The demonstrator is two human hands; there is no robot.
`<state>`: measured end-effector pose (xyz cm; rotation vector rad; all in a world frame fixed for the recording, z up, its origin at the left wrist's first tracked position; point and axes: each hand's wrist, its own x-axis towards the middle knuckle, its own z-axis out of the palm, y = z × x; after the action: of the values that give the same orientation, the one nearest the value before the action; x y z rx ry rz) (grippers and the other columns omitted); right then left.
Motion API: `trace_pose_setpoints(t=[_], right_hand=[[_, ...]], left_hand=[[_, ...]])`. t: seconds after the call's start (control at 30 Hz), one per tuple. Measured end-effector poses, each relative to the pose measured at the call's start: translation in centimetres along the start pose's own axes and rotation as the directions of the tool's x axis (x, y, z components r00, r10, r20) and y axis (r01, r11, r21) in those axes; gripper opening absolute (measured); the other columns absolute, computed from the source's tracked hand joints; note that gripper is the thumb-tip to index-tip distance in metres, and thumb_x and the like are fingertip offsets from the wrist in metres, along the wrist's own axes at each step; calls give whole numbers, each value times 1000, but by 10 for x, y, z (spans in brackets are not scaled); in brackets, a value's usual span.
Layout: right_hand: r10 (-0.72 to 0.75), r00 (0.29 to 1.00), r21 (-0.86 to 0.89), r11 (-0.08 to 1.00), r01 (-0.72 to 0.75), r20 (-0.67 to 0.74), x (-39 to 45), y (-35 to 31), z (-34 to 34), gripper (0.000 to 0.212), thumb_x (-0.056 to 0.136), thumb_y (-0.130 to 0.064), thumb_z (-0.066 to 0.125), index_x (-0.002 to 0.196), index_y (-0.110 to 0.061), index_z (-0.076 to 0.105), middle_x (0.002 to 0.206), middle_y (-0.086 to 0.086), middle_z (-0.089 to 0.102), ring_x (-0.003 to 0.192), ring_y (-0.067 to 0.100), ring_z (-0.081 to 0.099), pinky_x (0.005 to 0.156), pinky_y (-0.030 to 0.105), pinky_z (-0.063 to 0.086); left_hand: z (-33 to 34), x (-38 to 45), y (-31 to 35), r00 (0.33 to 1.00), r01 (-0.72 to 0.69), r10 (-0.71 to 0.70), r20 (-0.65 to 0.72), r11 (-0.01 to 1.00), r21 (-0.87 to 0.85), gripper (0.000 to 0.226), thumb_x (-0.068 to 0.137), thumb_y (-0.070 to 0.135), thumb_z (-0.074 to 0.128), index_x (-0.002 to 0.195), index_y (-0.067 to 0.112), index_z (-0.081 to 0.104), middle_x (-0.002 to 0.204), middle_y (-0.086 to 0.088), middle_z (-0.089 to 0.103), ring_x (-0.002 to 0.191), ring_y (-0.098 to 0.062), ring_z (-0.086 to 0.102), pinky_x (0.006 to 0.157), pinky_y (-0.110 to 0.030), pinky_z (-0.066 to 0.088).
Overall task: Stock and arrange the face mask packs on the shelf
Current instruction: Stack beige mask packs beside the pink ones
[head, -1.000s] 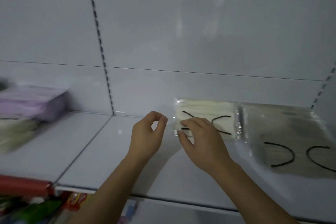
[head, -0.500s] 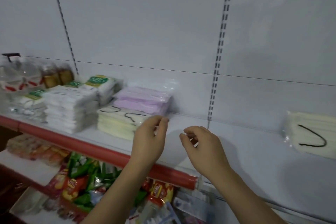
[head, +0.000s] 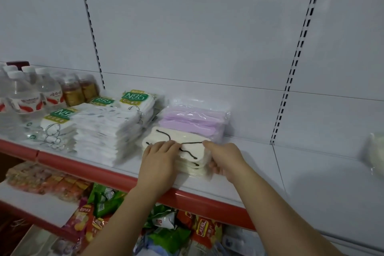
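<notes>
1. We saw the white metal shelf with a red front strip running across the head view, backed by pale panels with slotted uprights.
2. Near its front edge lay the clear-wrapped pack of cream face masks with black ear loops, which appeared to top a small stack of the same kind.
3. Our left hand lay palm down on the pack's left part, fingers extended and close together, pressing rather than gripping.
4. Our right hand took the pack's right end, fingers over the top and the thumb at the side below, closed loosely on the wrapper.
5. Just behind the cream pack, touching it, sat the clear-wrapped stack of lilac face masks.
6. To the left stood the tall pile of white flat mask packets, with the white packets bearing green N95 labels beside and behind it.
7. Farther left were the clear plastic water bottles with white caps and the amber drink bottles.
8. At the far right edge of the shelf, well apart, another pale wrapped pack showed only as a blur.
9. Below the shelf lay the coloured snack bags.
</notes>
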<state>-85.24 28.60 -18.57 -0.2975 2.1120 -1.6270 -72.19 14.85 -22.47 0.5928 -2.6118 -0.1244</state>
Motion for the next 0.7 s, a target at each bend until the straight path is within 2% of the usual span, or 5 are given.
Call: trace_pose_setpoints(t=[0.2,0.33,0.53,0.63,0.7], right_hand=[[34,999,-6,999,-34,-27,7,-9,15,30,72,-30,83,76,-12,59,56,4,53,44,19,47,51,28,38],[15,998,-19,1000,-17,-53,9,-7,25,33,69,-36,84,83,-15,63,63,0,58,52,16,52,49,25,37],[-210,969,-301,940,164,-131,-5,-12,28,26,75,-37,74,83,-16,63,81,1,68,75,21,65,67,35,54],[-260,953,-218,950,224,-153,-17,-13,24,36,76,-31,74,71,-17,42,70,-4,47,61,17,46,56,31,37],[-290,943,-120,954,273,-162,-24,-13,14,32,76,-26,76,74,-16,45,73,-1,50,63,19,49,58,31,38]], left_hand=[[2,-1,-1,996,-8,4,-87,999,-47,54,80,24,31,122,25,66,127,8,66,112,-28,59,91,-44,48],[4,0,-4,996,-5,-5,-92,995,-103,51,78,14,44,123,23,66,127,7,66,110,-28,58,89,-45,49],[2,-3,-5,984,-24,-17,-176,974,-225,58,76,23,28,116,19,70,122,5,69,107,-28,60,88,-45,50],[-3,-4,-5,957,-19,-79,-279,942,-334,37,87,17,41,109,15,71,112,2,71,103,-25,60,86,-39,50],[-8,-5,-5,929,-3,-142,-341,919,-393,20,93,12,55,107,12,69,110,1,68,104,-21,57,84,-34,46]])
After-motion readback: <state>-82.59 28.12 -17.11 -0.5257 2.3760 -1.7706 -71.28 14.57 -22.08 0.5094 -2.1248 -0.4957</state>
